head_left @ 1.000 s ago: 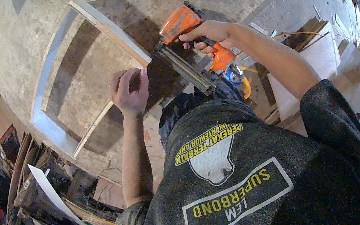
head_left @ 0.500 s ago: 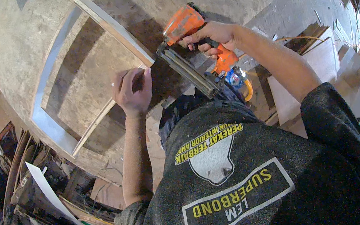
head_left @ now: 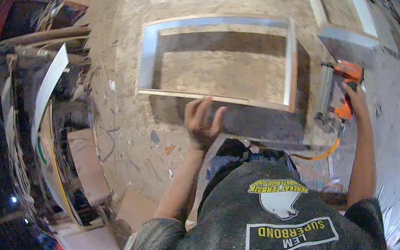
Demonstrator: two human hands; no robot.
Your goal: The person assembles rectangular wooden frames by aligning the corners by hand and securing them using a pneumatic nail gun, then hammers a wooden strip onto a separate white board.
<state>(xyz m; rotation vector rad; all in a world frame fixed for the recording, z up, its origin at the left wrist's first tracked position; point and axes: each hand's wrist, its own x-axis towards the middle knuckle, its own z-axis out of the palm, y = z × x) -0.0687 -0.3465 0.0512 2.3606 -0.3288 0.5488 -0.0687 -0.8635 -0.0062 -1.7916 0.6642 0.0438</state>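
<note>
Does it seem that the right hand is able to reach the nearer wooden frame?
Probably yes, though not empty-handed: between the right hand and the nearer wooden frame shows only the orange nail gun it holds.

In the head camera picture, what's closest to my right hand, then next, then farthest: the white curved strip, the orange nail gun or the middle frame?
1. Orange nail gun: nearest, held in the right hand.
2. Middle frame: to that hand's left.
3. White curved strip: farthest, way over on the left, past the frame.
</note>
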